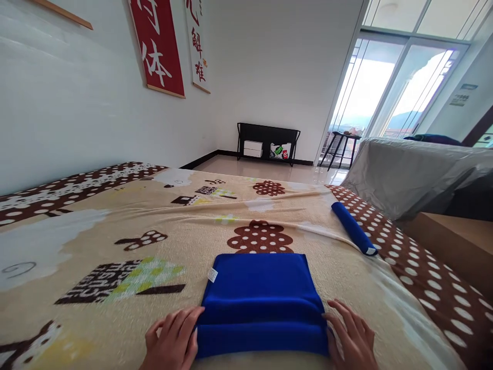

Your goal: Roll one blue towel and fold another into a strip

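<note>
Head view: we see a folded royal-blue microfibre towel (262,303) lying on the patterned beige-and-brown bed blanket (115,241), its near edge rolled into a thick fold. Our left hand (173,339) and right hand (352,339) flank that fold, fingers spread and touching its ends, gripping nothing. We judge the cloth soft, light and limp, best taken at the roll's ends. A rolled blue towel (352,228) lies apart.
</note>
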Tool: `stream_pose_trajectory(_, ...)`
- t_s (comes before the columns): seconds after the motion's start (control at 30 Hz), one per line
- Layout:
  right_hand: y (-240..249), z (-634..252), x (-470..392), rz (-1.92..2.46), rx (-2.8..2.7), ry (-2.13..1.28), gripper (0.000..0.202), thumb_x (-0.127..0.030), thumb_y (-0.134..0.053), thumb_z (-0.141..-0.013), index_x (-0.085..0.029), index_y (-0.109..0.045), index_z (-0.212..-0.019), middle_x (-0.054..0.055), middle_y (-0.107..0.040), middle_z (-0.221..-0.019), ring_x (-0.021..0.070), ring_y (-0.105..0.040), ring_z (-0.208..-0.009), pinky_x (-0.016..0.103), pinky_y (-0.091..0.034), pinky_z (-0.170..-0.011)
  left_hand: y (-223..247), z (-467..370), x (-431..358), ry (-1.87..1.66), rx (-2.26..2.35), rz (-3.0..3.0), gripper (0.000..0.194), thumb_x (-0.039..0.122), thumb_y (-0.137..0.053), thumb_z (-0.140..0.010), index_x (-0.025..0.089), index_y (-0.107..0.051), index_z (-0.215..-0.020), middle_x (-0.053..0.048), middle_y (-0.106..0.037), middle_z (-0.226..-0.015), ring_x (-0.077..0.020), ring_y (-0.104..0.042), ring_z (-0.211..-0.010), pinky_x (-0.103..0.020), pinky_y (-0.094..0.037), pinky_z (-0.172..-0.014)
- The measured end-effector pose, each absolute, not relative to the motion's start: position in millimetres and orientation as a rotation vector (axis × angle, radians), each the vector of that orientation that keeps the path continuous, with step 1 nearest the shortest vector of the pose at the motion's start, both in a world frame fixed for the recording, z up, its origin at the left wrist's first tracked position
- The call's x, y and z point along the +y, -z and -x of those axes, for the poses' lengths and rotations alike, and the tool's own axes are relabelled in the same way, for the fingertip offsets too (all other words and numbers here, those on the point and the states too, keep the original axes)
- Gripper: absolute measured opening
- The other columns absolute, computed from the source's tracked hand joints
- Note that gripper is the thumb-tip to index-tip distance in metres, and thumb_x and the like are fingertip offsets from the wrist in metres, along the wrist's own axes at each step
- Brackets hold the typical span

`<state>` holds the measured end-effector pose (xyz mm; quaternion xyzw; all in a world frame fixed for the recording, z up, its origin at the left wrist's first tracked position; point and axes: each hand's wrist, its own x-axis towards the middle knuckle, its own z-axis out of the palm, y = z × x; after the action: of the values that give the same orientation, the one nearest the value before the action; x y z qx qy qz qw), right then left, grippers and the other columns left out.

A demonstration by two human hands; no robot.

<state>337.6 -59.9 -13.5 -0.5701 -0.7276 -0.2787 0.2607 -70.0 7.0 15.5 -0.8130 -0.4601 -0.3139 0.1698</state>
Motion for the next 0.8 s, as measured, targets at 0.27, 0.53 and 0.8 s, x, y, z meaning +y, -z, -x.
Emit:
stream_pose_trajectory(0.27, 15, -260, -32, 1.34, -2.155, 0.672, 0.043, -0.047, -0.051, -0.095, -0.022, -0.061, -0.13, 0.001, -0.07, -0.123, 0.0174, -0.07, -0.105, 0.029, -0.051, -0.085, 3, -10, 10, 0.687, -0.883, 2.321, 0.04, 0.037, -0.048, -0.095, 0.023, -0.062, -0.13, 0.0, -0.07, -0.126, -0.0143, -0.064, -0.111, -0.026, -0.043, -0.093)
stream_pose_trajectory(0.53, 14, -277, -35, 1.479, -2.016, 0.865, 0.03, -0.028, -0.048, -0.094, -0.02, -0.069, -0.115, 0.004, -0.068, -0.126, 0.0227, -0.068, -0.11, 0.037, -0.048, -0.092, -9, 27, 10, 0.741, -1.05, 2.248, 0.044, 0.017, -0.048, -0.085, 0.022, -0.064, -0.126, -0.004, -0.068, -0.129, -0.0204, -0.063, -0.117, -0.044, -0.012, -0.119)
stream_pose_trajectory(0.8, 14, -264, -12, 1.684, -2.089, 0.722, 0.044, -0.044, -0.04, -0.101, -0.018, -0.06, -0.13, 0.003, -0.064, -0.132, 0.0211, -0.067, -0.114, 0.038, -0.054, -0.087, 9, 1, 33, 0.653, -1.301, 2.407, 0.046, 0.041, -0.048, -0.095, 0.027, -0.056, -0.137, -0.001, -0.064, -0.136, -0.0188, -0.061, -0.122, -0.033, -0.043, -0.098)
